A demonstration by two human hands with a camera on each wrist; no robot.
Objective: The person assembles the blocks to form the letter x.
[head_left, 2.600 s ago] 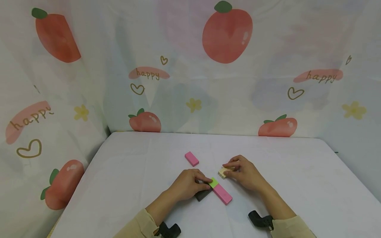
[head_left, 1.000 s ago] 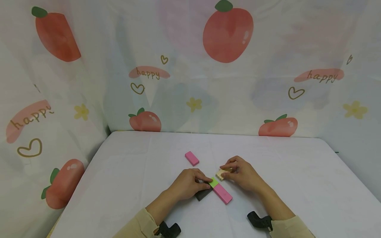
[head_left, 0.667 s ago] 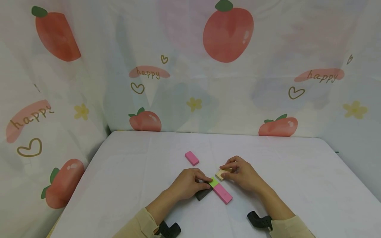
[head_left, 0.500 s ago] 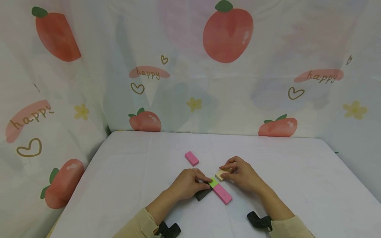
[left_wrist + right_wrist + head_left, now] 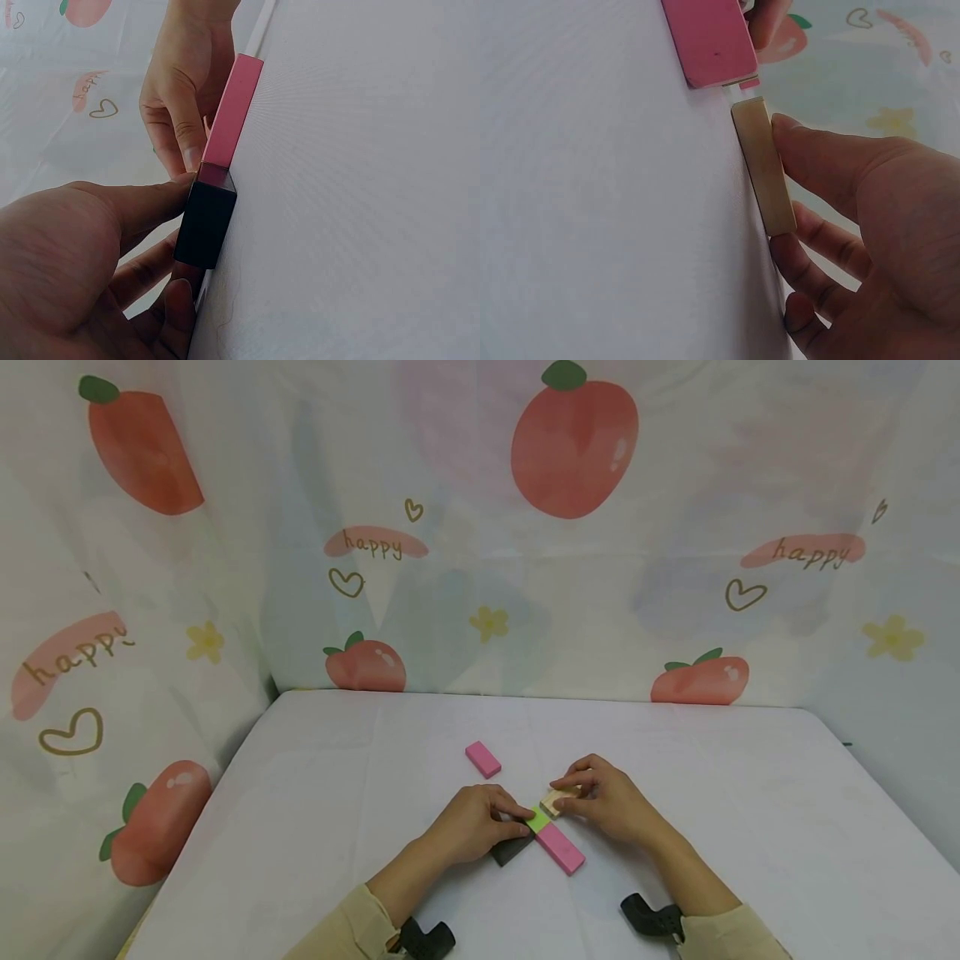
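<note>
In the head view, my left hand grips a black block, which lies against a small lime-green block. Its index fingertip reaches the green block's edge. A pink block extends from the green one toward the front right. My right hand pinches a plain wooden block just behind the green block; whether the two touch is hard to tell. The right wrist view shows the thumb on top of the wooden block and the fingers at its near end.
A second pink block lies alone farther back on the white-covered table. A printed fabric backdrop rises behind the table and along its left side. Black wrist devices sit at both cuffs.
My right hand has slid the wooden block slightly left, closer to the green block. The left hand, the black block and both pink blocks have stayed in place.
</note>
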